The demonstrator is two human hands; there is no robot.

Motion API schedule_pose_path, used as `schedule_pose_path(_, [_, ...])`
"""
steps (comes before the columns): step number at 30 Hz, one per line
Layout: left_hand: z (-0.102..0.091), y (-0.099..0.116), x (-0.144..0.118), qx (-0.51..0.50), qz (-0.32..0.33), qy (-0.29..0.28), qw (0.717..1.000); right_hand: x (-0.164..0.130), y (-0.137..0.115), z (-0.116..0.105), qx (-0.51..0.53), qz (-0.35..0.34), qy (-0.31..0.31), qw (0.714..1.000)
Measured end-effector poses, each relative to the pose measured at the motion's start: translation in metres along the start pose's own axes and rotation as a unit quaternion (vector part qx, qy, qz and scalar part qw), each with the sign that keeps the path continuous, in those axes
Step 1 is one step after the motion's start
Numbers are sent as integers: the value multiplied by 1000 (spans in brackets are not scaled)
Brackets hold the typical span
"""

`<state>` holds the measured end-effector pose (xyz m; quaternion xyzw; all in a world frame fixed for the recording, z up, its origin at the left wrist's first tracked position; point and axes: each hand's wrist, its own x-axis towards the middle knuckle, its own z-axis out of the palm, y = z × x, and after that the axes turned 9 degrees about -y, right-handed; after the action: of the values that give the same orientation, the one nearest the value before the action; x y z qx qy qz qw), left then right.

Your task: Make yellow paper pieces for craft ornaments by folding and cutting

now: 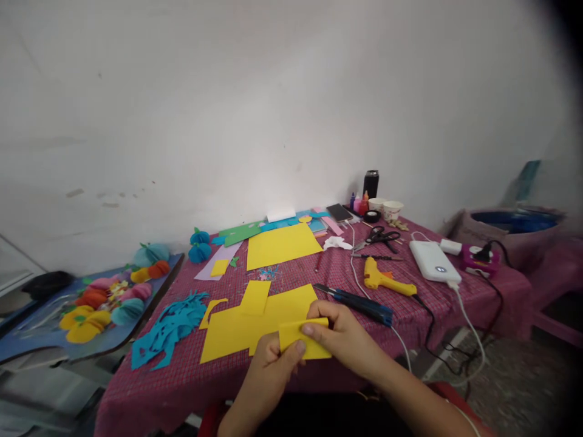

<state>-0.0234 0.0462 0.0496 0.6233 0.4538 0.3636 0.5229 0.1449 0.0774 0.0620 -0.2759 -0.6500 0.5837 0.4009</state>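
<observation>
Both hands, the left hand and right hand, pinch a small yellow paper piece between closed fingertips, steadying it just in front of the cut yellow sheet.

At the lower centre of the frame, the left hand and right hand pinch a small yellow paper piece together above larger yellow sheets on the pink tablecloth. A yellow glue gun lies right of centre.
</observation>
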Motion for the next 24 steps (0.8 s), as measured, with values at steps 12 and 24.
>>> schedule_pose_path(12, [14,4,1,-24,22,28,999,-3,0,-7,80,10,74,994])
schedule_pose_path(24, [-4,37,-19,140,81,-156,974,-37,-15,-5,-145,9,-110,983])
